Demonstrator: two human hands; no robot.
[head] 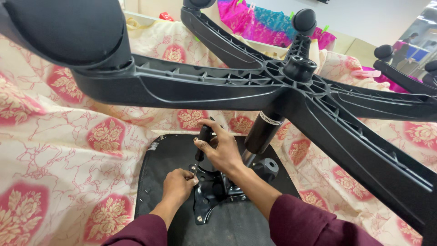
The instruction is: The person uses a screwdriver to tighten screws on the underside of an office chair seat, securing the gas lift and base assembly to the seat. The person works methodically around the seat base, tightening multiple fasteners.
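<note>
An office chair lies upside down on a patterned cloth. Its black star base (236, 84) with casters fills the upper view, and the gas cylinder (263, 132) runs down to the metal mechanism plate (211, 193) on the black seat underside (236, 223). My right hand (221, 148) grips a black screwdriver handle (204, 136) held upright over the plate. My left hand (178, 186) pinches the thin metal shaft or a screw at its tip, close to the plate's left edge. Both sleeves are maroon.
The cream cloth with red flower prints (68, 150) covers the surface all around the seat. Bright pink and blue fabric (259, 23) hangs at the back. A large caster (68, 29) looms at the upper left, and another chair part (405, 77) sits at the right.
</note>
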